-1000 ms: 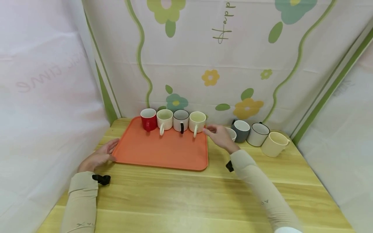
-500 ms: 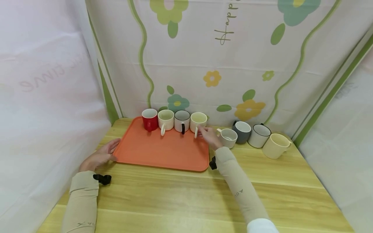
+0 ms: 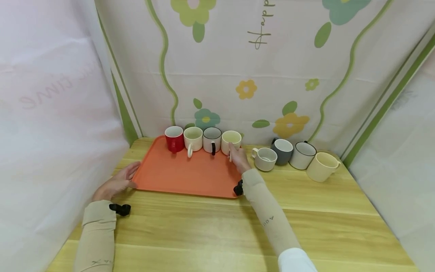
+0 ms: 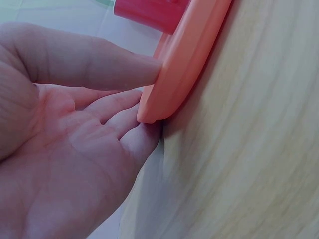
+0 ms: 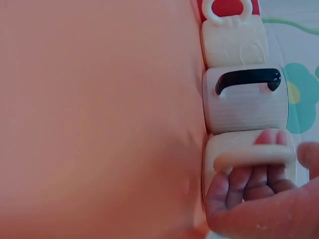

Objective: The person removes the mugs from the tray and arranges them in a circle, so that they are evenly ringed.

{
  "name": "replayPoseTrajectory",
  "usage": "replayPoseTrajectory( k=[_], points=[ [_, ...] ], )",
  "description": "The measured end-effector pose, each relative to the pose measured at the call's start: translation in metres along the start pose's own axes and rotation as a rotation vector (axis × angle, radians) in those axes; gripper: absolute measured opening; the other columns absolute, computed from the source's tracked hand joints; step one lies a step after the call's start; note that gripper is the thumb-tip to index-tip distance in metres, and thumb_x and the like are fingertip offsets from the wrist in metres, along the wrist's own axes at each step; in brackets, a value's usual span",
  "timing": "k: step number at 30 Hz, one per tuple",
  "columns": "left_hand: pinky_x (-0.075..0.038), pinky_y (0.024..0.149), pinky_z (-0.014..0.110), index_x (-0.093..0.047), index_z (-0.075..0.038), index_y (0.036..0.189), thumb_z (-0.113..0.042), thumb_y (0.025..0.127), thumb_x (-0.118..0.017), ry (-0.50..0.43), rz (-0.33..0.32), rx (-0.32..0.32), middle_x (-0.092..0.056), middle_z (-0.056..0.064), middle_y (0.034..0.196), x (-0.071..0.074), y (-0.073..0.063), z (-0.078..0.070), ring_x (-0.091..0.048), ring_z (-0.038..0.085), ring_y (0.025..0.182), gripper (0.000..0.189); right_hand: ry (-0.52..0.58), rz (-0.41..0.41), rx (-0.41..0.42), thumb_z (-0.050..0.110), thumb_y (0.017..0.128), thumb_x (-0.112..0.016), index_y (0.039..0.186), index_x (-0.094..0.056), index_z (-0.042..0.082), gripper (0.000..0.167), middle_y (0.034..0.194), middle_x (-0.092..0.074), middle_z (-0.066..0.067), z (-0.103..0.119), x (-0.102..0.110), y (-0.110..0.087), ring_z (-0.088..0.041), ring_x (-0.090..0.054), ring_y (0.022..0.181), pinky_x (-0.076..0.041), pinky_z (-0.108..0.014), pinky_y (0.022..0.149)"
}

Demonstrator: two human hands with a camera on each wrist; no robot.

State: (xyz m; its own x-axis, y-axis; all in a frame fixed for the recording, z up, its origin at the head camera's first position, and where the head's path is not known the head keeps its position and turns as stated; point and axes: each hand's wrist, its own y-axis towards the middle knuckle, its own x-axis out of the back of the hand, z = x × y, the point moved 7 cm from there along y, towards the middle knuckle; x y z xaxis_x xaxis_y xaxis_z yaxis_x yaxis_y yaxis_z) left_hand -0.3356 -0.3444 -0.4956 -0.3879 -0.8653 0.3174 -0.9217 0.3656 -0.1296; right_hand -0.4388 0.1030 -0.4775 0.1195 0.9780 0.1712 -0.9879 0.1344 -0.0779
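My right hand [image 3: 239, 158] grips the handle of a cream mug [image 3: 225, 145], the rightmost of the row along the back of an orange tray [image 3: 187, 175]. In the right wrist view its fingers pass through the mug's handle [image 5: 244, 157], with fingertips showing beyond it. My left hand [image 3: 116, 183] holds the tray's left edge near the front corner. The left wrist view shows its thumb [image 4: 109, 62] against the rim and its other fingers partly hidden behind the edge. To the mug's left stand a white mug with black handle [image 3: 208, 145], another cream mug [image 3: 193, 142] and a red mug [image 3: 171, 142].
On the wooden table [image 3: 190, 234] right of the tray stand a low white cup [image 3: 265, 164], a dark grey mug [image 3: 284, 156], a white mug with black rim [image 3: 300, 160] and a pale yellow mug [image 3: 319, 172]. A flower-printed cloth [image 3: 210, 64] hangs behind.
My right hand has moved left from beside the tray to the cream mug's handle, uncovering the low white cup. The left hand keeps its place at the tray's edge.
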Motion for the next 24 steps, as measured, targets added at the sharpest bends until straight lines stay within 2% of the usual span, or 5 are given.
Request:
replayPoseTrajectory(
  k=[3, 6, 11, 18, 24],
  points=[
    [-0.041, 0.094, 0.003, 0.004, 0.007, 0.166, 0.016, 0.082, -0.062, 0.009, 0.0, 0.001, 0.006, 0.033, 0.174, 0.001, -0.001, 0.001, 0.002, 0.059, 0.158, 0.107, 0.038, -0.016, -0.02, 0.045, 0.109, -0.052, 0.067, -0.056, 0.007, 0.056, 0.06, -0.052, 0.002, -0.002, 0.005, -0.004, -0.013, -0.049, 0.057, -0.038, -0.025, 0.058],
    [-0.041, 0.094, 0.002, 0.004, 0.006, 0.167, 0.016, 0.082, -0.063, 0.017, -0.009, 0.004, 0.006, 0.032, 0.174, 0.003, -0.001, 0.001, 0.001, 0.059, 0.158, 0.108, 0.084, -0.009, -0.024, 0.042, 0.109, -0.053, 0.062, -0.051, 0.012, 0.056, 0.053, -0.042, 0.006, 0.001, 0.011, -0.01, -0.008, -0.037, 0.05, -0.031, -0.025, 0.055],
    [-0.042, 0.094, 0.003, 0.004, 0.006, 0.167, 0.016, 0.083, -0.063, 0.017, -0.011, 0.005, 0.006, 0.032, 0.174, 0.005, -0.001, 0.002, 0.001, 0.059, 0.157, 0.108, 0.218, 0.067, -0.085, 0.033, 0.111, -0.052, 0.073, -0.052, 0.004, 0.047, 0.062, -0.044, 0.002, 0.008, 0.022, -0.021, -0.01, -0.038, 0.056, -0.031, -0.024, 0.059],
    [-0.041, 0.094, 0.002, 0.003, 0.006, 0.167, 0.015, 0.083, -0.065, 0.018, -0.017, 0.006, 0.004, 0.033, 0.174, 0.004, -0.002, 0.003, -0.001, 0.059, 0.158, 0.108, 0.264, 0.203, -0.26, 0.03, 0.112, -0.049, 0.079, -0.048, 0.012, 0.038, 0.066, -0.043, 0.008, 0.008, 0.046, -0.041, -0.003, -0.037, 0.056, -0.031, -0.017, 0.054],
    [-0.043, 0.094, 0.003, 0.004, 0.007, 0.166, 0.016, 0.083, -0.062, 0.021, -0.006, -0.004, 0.005, 0.034, 0.173, 0.002, -0.003, 0.0, 0.0, 0.06, 0.157, 0.107, 0.225, 0.283, -0.242, 0.03, 0.112, -0.049, 0.082, -0.049, 0.015, 0.033, 0.067, -0.043, 0.01, 0.017, 0.08, -0.068, -0.001, -0.038, 0.056, -0.031, -0.016, 0.057]
  ],
)
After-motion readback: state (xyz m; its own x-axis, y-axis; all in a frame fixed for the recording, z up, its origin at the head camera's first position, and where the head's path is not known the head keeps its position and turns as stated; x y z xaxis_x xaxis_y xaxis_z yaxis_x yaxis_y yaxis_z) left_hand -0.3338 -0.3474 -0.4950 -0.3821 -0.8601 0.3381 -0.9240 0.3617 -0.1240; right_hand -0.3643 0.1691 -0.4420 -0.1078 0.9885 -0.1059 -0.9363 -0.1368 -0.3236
